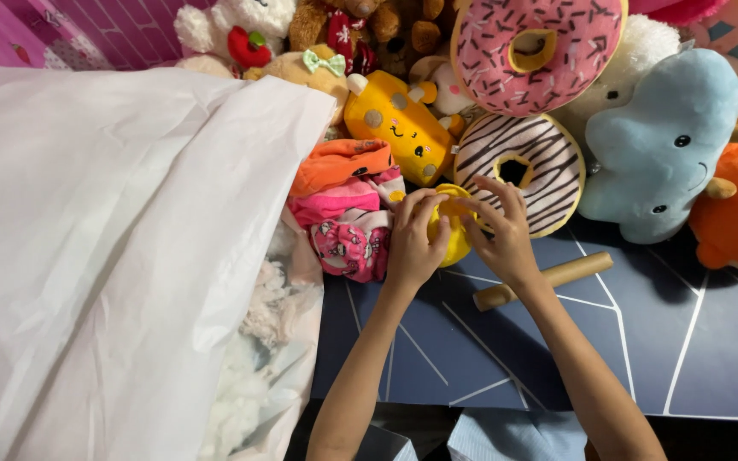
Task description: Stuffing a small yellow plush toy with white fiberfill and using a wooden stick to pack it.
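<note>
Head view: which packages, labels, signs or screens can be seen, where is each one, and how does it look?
Plastic bag: left side, large, white and translucent, holding white stuffing.
Cardboard tube: on the blue mat, right of the right hand, tan, cylindrical.
No labels, signs or screens.

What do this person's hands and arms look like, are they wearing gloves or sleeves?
No gloves or sleeves: the left hand and right hand are bare, and both forearms are bare as far as the picture's bottom edge. No ring, watch or bracelet shows. Fingernails look short and unpainted.

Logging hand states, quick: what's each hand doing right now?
Left hand: closed on the yellow toy.
Right hand: fingers curled on the same yellow toy.
</note>
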